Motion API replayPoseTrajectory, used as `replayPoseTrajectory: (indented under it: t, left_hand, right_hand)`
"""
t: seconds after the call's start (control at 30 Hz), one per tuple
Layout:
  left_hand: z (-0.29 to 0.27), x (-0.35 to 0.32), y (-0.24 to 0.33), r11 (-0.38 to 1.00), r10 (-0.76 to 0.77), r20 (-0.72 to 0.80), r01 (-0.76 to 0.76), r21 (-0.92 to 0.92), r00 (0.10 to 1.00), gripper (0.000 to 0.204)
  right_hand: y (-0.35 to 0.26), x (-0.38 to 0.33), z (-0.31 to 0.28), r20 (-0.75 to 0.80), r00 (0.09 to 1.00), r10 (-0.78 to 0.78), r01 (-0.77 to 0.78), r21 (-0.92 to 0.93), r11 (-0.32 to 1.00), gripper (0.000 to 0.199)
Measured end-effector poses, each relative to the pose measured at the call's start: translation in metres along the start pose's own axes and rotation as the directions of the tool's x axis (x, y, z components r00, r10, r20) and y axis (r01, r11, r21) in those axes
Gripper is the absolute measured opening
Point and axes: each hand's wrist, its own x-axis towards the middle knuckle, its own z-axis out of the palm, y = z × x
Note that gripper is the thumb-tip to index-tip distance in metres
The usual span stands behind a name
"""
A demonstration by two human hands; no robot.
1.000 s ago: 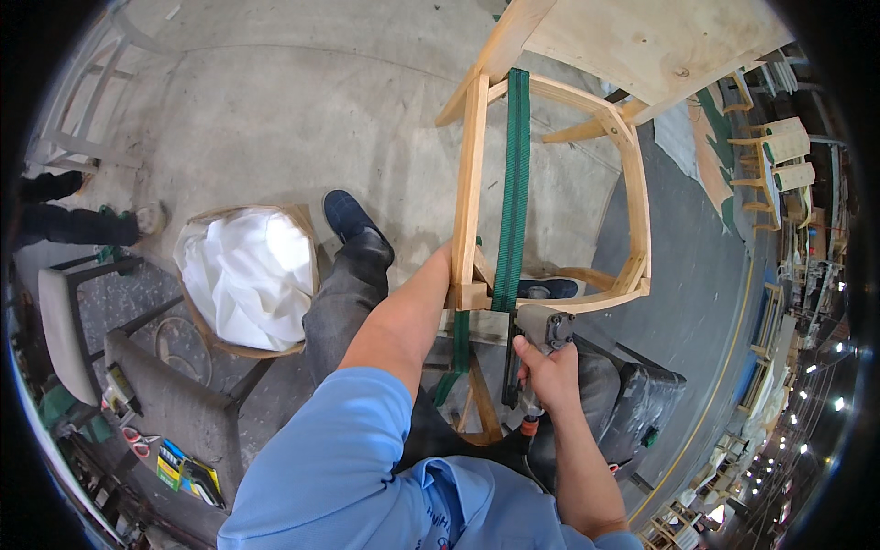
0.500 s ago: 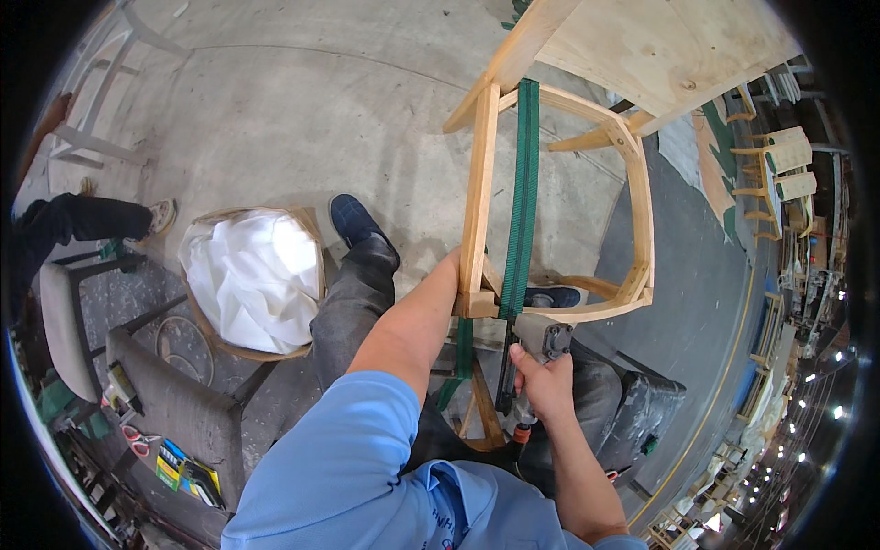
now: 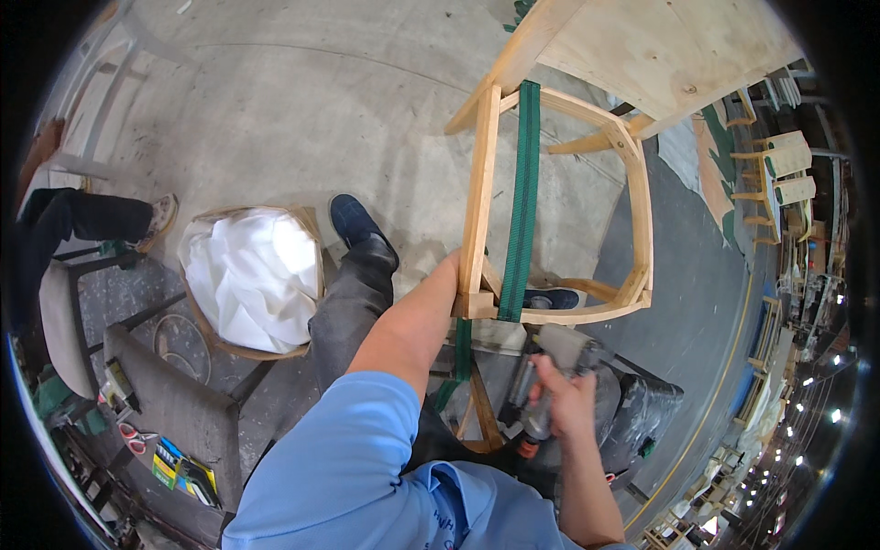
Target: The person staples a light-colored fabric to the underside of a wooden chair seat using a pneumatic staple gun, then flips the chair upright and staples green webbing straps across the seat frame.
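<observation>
A bare wooden chair frame (image 3: pixel 478 197) stands in front of me with a green webbing strap (image 3: pixel 524 197) stretched across its seat opening. My left hand is hidden behind the frame's near corner; only my forearm (image 3: pixel 412 325) shows, reaching to that corner where the strap comes down. My right hand (image 3: pixel 564 403) grips a grey staple gun (image 3: pixel 550 367), its head pointing up at the near seat rail just below the strap's end. My dark trouser leg and blue shoe (image 3: pixel 353 225) lie to the left of the frame.
A wooden-rimmed seat with white padding (image 3: pixel 247 275) sits on the concrete floor at left. Another person's leg and shoe (image 3: pixel 160 215) show at far left, beside a grey stool (image 3: pixel 64 330). A plywood worktop (image 3: pixel 669 55) is above; more chair frames (image 3: pixel 779 165) stand at right.
The view has shifted slightly. My right hand has raised the staple gun closer to the near seat rail. The other person's leg has moved a little at far left.
</observation>
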Motion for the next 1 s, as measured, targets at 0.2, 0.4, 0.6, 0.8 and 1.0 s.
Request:
replayPoseTrajectory:
  t: [0.2,0.4,0.6,0.8,1.0]
  left_hand:
    - [0.000,-0.011,-0.003,0.990,0.074,-0.020,-0.071,0.125,0.997,0.018]
    - [-0.013,-0.082,-0.001,0.299,0.667,-0.428,0.307,0.903,0.610,0.030]
    - [-0.009,-0.157,-0.089,0.585,0.247,-0.512,0.295,0.756,0.823,0.028]
    - [0.076,-0.168,-0.146,0.834,0.389,-0.297,-0.196,0.516,0.872,0.081]
    - [0.090,-0.164,-0.156,0.770,0.580,-0.203,-0.450,0.452,0.789,0.055]
  right_hand:
    - [-0.015,-0.054,-0.105,-0.150,0.981,-0.120,0.137,0.115,0.984,0.033]
    - [0.022,-0.108,-0.169,-0.296,0.932,-0.211,0.288,0.246,0.926,0.040]
    - [0.052,-0.116,-0.175,-0.165,0.952,-0.258,0.304,0.412,0.859,0.041]
    - [0.059,-0.130,-0.173,-0.071,0.951,-0.300,0.298,0.463,0.835,0.044]
    - [0.060,-0.164,-0.183,-0.114,0.928,-0.354,0.364,0.474,0.801,0.042]
